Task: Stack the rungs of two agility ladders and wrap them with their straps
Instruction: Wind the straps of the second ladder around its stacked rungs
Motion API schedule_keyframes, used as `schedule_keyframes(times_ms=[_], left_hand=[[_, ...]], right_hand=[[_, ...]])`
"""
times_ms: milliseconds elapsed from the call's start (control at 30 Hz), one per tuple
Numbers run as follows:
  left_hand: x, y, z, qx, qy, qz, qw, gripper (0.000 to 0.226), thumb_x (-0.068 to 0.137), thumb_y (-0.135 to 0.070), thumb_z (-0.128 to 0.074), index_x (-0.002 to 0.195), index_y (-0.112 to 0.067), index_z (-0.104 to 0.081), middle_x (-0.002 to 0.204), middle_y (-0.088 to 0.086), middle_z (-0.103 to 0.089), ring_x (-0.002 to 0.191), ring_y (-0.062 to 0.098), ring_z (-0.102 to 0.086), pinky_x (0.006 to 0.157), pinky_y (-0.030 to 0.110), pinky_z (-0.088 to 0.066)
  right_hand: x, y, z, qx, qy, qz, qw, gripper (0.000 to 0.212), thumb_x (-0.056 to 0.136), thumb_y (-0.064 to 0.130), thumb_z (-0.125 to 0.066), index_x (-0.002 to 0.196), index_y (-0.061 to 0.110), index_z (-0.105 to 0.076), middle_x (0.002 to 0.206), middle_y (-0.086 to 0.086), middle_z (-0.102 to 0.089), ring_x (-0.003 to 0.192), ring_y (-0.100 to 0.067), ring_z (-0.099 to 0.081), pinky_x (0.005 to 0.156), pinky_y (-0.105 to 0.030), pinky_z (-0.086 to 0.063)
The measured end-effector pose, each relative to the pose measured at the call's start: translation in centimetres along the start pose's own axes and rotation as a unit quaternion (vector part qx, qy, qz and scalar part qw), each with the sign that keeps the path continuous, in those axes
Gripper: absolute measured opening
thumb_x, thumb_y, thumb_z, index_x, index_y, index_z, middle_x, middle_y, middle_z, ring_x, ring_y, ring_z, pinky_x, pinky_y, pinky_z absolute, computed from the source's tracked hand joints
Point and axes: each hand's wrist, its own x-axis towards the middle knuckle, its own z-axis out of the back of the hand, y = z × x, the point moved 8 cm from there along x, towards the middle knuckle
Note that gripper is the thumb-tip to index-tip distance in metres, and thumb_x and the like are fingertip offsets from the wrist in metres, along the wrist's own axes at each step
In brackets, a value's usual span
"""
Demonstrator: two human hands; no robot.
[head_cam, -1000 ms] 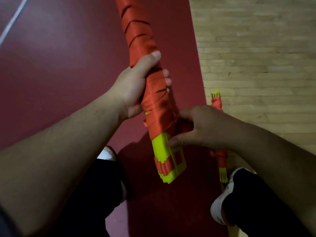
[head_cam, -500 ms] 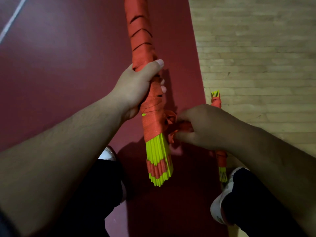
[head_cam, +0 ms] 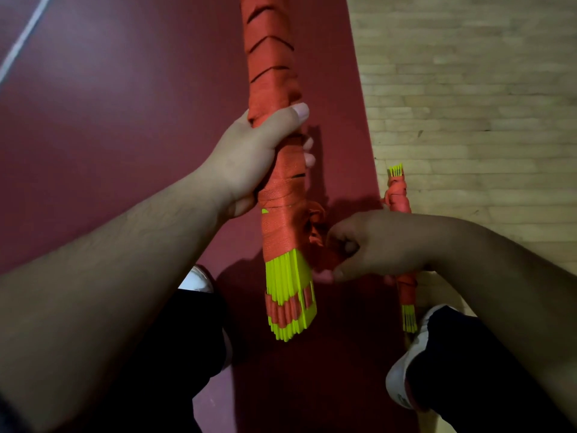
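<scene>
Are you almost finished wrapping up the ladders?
Nearly. One wrapped bundle lies on the floor. The left hand grips the second bundle, wound in orange strap almost to its yellow rung ends; the right hand pinches the loose strap end. Left to do: securing that end.

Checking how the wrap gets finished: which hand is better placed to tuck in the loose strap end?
Right, probably. The right hand pinches the loose strap end beside the lower part of the bundle; the left hand grips the bundle higher up, steadying it.
</scene>
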Motion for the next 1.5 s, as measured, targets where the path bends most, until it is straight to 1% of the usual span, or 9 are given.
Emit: schedule_keyframes(times_ms=[100,200,433,533,633,800,1033,1233,1500], left_hand=[[-0.4,-0.3,-0.9,-0.031,0.036,0.005,0.999,0.022,0.093,-0.03,-0.065,0.103,-0.013,-0.057,0.079,0.008,-0.07,0.067,0.022,-0.068,0.065,0.035,-0.057],[-0.6,-0.9,-1.2,-0.04,0.054,0.004,0.998,0.024,0.093,-0.031,-0.064,0.105,-0.012,-0.055,0.081,0.008,-0.07,0.068,0.022,-0.067,0.066,0.035,-0.057],[-0.7,-1.6,-0.3,0.0,0.046,-0.01,0.999,0.035,0.088,-0.03,-0.066,0.113,-0.011,-0.052,0.085,0.01,-0.071,0.07,0.023,-0.069,0.066,0.036,-0.056],[-0.8,-1.8,-0.5,-0.009,0.068,-0.003,0.998,0.035,0.085,-0.033,-0.065,0.111,-0.013,-0.052,0.084,0.008,-0.071,0.071,0.022,-0.07,0.067,0.035,-0.056],[-0.8,-1.9,-0.8,-0.031,0.083,0.0,0.996,0.033,0.085,-0.035,-0.064,0.109,-0.016,-0.053,0.084,0.007,-0.07,0.072,0.022,-0.069,0.068,0.035,-0.055],[-0.7,-1.6,-0.7,-0.041,0.078,0.005,0.996,0.037,0.085,-0.035,-0.065,0.111,-0.013,-0.052,0.084,0.008,-0.07,0.072,0.022,-0.068,0.068,0.036,-0.056],[-0.3,-1.6,0.0,0.052,0.026,-0.053,0.997,0.027,0.083,-0.034,-0.069,0.102,-0.019,-0.057,0.087,0.012,-0.063,0.07,0.024,-0.067,0.061,0.033,-0.055],[0.2,-2.0,0.2,-0.001,-0.005,-0.048,0.999,0.044,0.095,-0.049,-0.043,0.115,-0.013,-0.06,0.082,0.008,-0.063,0.071,0.025,-0.063,0.07,0.037,-0.05],[0.2,-1.8,1.5,-0.105,-0.121,-0.079,0.984,0.055,0.093,-0.031,-0.068,0.132,-0.019,-0.032,0.113,0.008,-0.064,0.082,0.018,-0.072,0.069,0.039,-0.059]], right_hand=[[0.0,-0.2,-1.7,-0.022,0.081,-0.017,0.996,0.026,0.083,0.037,-0.079,0.093,0.035,-0.056,0.076,0.014,-0.062,0.064,0.005,-0.06,0.057,-0.009,-0.045],[-0.2,-0.4,-3.8,0.112,0.167,-0.044,0.979,0.037,0.091,0.026,-0.074,0.122,0.018,-0.056,0.075,0.005,-0.074,0.061,-0.009,-0.07,0.055,-0.031,-0.058],[-0.7,-1.8,-1.9,0.39,0.11,-0.074,0.911,0.028,0.101,0.017,-0.055,0.079,0.015,-0.071,0.071,-0.013,-0.067,0.067,-0.028,-0.068,0.048,-0.031,-0.054],[-1.1,-1.3,-2.6,0.289,0.169,-0.073,0.939,0.011,0.102,0.013,-0.055,0.11,0.008,-0.062,0.074,-0.007,-0.072,0.065,-0.02,-0.072,0.053,-0.035,-0.059],[-0.9,-1.0,-3.8,0.156,0.196,-0.099,0.963,0.055,0.094,0.016,-0.07,0.142,0.01,-0.044,0.117,-0.012,-0.068,0.078,-0.027,-0.076,0.067,-0.05,-0.063],[-0.1,-1.4,-3.4,0.093,0.136,-0.104,0.981,0.039,0.094,0.021,-0.069,0.131,0.016,-0.059,0.105,-0.008,-0.071,0.074,-0.026,-0.076,0.069,-0.054,-0.063],[-0.2,0.3,1.3,0.143,-0.029,0.024,0.989,0.024,0.099,0.033,-0.062,0.082,0.022,-0.075,0.067,0.003,-0.073,0.054,0.001,-0.061,0.053,-0.011,-0.042],[-0.7,1.4,2.8,0.156,-0.143,0.053,0.976,0.022,0.097,0.027,-0.064,0.08,0.014,-0.07,0.05,0.013,-0.057,0.045,0.0,-0.049,0.047,-0.015,-0.034],[-1.8,3.0,2.7,0.011,-0.266,-0.03,0.963,0.068,0.056,0.089,-0.056,0.083,0.027,-0.063,0.071,0.007,-0.062,0.069,-0.011,-0.06,0.06,-0.034,-0.045]])
